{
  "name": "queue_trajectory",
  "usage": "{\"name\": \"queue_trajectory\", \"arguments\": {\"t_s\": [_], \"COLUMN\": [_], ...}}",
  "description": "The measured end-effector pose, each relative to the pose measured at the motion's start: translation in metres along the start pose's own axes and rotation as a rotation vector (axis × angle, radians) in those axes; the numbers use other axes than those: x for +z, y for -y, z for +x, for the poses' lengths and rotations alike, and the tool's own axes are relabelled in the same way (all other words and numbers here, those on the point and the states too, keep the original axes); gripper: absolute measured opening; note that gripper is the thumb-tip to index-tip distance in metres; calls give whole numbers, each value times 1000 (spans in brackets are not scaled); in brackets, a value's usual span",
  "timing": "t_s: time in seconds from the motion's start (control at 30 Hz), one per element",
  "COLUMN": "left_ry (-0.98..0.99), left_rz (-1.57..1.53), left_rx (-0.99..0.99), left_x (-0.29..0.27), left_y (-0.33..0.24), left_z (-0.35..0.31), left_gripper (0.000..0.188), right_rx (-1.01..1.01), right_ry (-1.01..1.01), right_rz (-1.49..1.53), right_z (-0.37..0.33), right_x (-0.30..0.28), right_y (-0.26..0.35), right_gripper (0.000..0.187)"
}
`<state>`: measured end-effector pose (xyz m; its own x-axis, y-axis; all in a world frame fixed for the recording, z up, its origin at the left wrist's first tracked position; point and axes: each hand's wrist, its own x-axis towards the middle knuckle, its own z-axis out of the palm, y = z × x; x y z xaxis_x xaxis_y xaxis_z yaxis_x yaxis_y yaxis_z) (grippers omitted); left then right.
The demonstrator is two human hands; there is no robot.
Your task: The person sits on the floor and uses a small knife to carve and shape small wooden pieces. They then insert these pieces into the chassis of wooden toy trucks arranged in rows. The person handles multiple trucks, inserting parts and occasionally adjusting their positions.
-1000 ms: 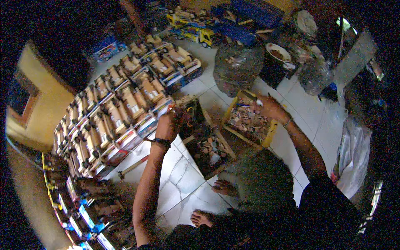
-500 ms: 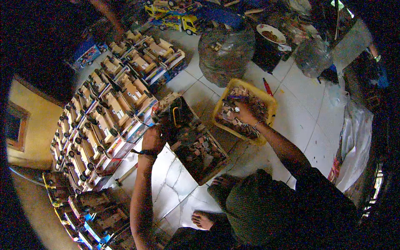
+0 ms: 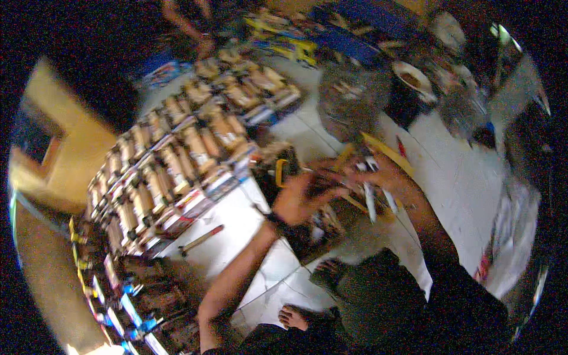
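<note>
My left hand (image 3: 305, 192) reaches over the wooden box (image 3: 322, 253), a dark band at its wrist. Its fingers meet those of my right hand (image 3: 387, 177) above the near part of the yellow plastic basin (image 3: 387, 149). Both hands are smeared by motion, so their grip is unclear. Whitish, blurred pieces (image 3: 370, 201) show at and below the right fingers; whether they are held or lie in the basin I cannot make out. Inside the box is a yellow-edged tool or handle (image 3: 281, 173). Small loose pieces lie at the box's near end.
Rows of upturned wooden toy trucks (image 3: 198, 148) stand to the left. A hammer (image 3: 202, 239) lies on the white tiles. Beyond the basin are a grey bulging sack (image 3: 352, 97), a red pen-like thing (image 3: 401, 147) and a plate (image 3: 413, 78). Another person's arm (image 3: 183, 23) shows far left.
My left hand has moved right from beside the trucks to meet my right hand. The right hand has come up from among the pieces in the basin. The whole view has shifted.
</note>
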<state>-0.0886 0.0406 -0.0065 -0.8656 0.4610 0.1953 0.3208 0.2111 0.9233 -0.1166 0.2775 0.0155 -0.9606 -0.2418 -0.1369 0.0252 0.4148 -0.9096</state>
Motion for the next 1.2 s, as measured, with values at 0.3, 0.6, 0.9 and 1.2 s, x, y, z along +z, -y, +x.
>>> {"name": "queue_trajectory", "arguments": {"t_s": [0.3, 0.6, 0.9, 1.2], "left_ry": [-259, -805, -839, -827], "left_rz": [124, -643, -974, -654], "left_rx": [213, 196, 284, 408], "left_x": [-52, -90, -81, -77], "left_y": [-35, -81, -135, -150], "left_z": [-32, -54, -65, -80], "left_gripper": [40, 37, 30, 39], "right_rx": [-85, -482, -796, -1082], "right_ry": [107, 138, -364, -549], "right_rz": [-34, -115, -630, -603], "right_z": [-9, -30, -21, -21], "right_x": [48, 64, 92, 100], "right_y": [63, 116, 161, 180], "right_gripper": [34, 32, 69, 74]}}
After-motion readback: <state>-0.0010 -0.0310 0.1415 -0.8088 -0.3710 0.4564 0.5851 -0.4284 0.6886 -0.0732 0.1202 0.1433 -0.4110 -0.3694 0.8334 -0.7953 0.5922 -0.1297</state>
